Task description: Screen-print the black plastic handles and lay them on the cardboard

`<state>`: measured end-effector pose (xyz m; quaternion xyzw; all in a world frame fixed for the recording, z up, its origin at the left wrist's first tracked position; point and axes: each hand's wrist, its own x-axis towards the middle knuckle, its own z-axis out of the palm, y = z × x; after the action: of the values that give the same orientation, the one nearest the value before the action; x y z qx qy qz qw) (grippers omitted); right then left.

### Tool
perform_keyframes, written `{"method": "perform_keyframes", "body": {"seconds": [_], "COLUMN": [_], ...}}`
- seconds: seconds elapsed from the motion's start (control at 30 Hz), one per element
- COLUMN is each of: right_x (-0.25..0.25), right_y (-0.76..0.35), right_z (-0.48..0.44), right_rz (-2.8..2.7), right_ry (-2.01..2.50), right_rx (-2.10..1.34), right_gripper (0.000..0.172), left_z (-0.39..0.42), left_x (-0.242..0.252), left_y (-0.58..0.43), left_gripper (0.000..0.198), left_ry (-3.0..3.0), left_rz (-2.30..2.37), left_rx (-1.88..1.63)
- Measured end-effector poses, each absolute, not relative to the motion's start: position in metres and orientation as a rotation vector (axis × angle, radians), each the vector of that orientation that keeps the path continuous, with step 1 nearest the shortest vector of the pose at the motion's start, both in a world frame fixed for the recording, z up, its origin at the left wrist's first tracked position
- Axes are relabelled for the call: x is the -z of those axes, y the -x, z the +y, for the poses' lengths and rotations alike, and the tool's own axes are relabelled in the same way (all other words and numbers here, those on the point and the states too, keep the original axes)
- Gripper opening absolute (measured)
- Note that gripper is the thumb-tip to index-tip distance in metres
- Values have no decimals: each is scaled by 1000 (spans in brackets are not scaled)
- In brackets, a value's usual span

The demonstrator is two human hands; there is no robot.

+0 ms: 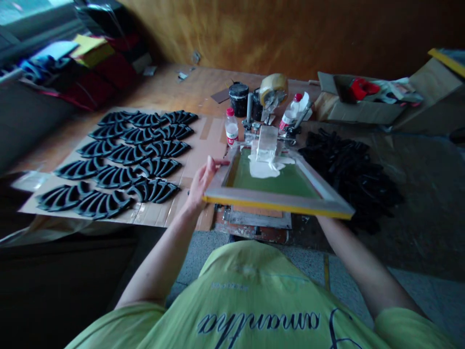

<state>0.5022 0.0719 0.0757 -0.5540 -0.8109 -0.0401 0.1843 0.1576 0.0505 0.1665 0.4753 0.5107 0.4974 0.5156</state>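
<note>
A screen printing frame [279, 198], with grey sides, green mesh and a yellow front edge, is tilted with its near edge raised. White ink [265, 168] lies on the mesh near the far end, under a whitish block-like squeegee [268, 140]. My left hand [204, 182] grips the frame's left side near the front corner, fingers pointing away from me. My right forearm runs under the frame's right front corner, and that hand is hidden beneath it. Below the raised edge a flat printing base [254, 220] shows.
Rows of black fan-shaped pieces [119, 150] lie on cardboard [196, 194] at left. A heap of black pieces [348, 169] is at right. Behind the frame stand bottles [231, 128], a black tub [239, 99] and a tape roll [274, 87]. An open carton [363, 114] sits back right.
</note>
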Motion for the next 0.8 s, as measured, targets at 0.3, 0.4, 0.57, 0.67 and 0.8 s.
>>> {"method": "perform_keyframes", "body": {"seconds": [0.3,0.4,0.57,0.67,0.8], "right_x": [-110,-97,-90,-100,-98], "right_y": [-427,-408,-426,-435,-428], "right_z": [117,100,60,61,66], "right_rz": [-2354,-2528,-2773,-2854,-2679], "right_ry": [1488,1515,1163,996,1187], "right_rx": [-9,-175,-207,-298,-255], "right_gripper": [41,13,19,18,10], "left_z": [11,15,15,15,14], "left_x": [-32,-20,-18,-17,-19], "left_y": [-155,-154,-152,-152,-152], "left_gripper": [80,77,78,77,75], "left_ry": [-1019,-1032,-981,-978,-974], "left_rz": [1410,1414,1391,1397,1390], "left_rx": [-873,-847,-855,-868,-883]}}
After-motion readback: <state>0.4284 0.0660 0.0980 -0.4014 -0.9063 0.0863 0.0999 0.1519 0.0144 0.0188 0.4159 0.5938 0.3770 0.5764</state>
